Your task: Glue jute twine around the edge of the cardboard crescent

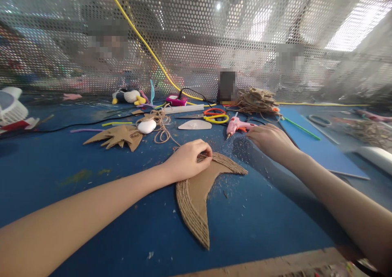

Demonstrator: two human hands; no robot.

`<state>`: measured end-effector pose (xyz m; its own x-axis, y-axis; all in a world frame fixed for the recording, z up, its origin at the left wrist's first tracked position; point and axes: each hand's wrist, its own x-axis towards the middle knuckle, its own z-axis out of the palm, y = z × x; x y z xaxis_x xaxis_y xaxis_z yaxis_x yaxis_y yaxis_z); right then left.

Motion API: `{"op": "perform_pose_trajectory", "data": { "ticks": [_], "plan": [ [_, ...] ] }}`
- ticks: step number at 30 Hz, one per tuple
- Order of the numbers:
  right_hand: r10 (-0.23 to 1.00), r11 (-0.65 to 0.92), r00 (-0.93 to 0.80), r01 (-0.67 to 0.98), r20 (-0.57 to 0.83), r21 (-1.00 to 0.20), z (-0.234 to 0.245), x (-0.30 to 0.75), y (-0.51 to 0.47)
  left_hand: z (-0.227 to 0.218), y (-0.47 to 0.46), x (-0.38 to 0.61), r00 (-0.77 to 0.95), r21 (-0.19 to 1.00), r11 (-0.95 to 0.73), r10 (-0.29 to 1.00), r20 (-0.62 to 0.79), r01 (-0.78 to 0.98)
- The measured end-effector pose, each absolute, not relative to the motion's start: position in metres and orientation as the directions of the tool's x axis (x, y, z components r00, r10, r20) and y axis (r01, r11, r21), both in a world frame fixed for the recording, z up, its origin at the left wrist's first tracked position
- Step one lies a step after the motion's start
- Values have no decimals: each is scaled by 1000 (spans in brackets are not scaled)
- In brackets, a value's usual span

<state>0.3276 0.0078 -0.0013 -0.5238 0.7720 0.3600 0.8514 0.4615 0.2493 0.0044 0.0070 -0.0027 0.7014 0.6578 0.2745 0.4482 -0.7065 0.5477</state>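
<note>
A crescent-shaped cardboard moon [199,191] lies on the blue table [92,187], its outer edge wrapped in rows of jute twine. My left hand [188,160] rests on the moon's upper curve, fingers pinched together on the twine [206,156] there. A loose strand of twine runs from it back to a tangle [161,126]. My right hand [269,140] reaches forward, fingers curled, touching the handle of a pink glue gun [237,125] that lies on the table.
Cardboard stars [118,137] and a white oval object [147,126] lie at the left. Yellow-and-red scissors [216,115], a white cut-out [194,125], a jute bundle [255,99], pipe cleaners [116,123] and a blue sheet [318,146] lie further back. A perforated metal screen [196,44] closes off the table's far side.
</note>
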Motion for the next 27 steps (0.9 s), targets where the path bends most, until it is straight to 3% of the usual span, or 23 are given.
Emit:
{"op": "perform_pose_trajectory", "data": {
  "ticks": [2,4,7,9,13,17,21,27],
  "plan": [
    [799,385,-492,860,346,335,1,326,5,-3,7,4,701,550,-706,658,275,446],
    [806,322,-444,884,391,339,5,325,1,-3,7,4,702,552,-706,657,275,444],
    [746,256,-339,940,572,224,14,321,-5,-3,7,4,704,551,-707,655,274,443],
    [716,328,-329,937,616,120,19,315,-8,-3,7,4,706,551,-707,654,272,443],
    [729,646,-560,753,393,-126,18,300,-10,-3,7,5,705,547,-708,655,272,446],
    [744,666,-602,702,289,-252,9,295,-9,-3,7,5,701,546,-705,659,272,452],
    [731,675,-611,712,304,-194,2,296,-11,-4,8,5,700,553,-701,662,270,450],
    [699,667,-658,741,280,77,9,286,-24,-5,7,5,697,557,-704,659,283,441]
  ]
}}
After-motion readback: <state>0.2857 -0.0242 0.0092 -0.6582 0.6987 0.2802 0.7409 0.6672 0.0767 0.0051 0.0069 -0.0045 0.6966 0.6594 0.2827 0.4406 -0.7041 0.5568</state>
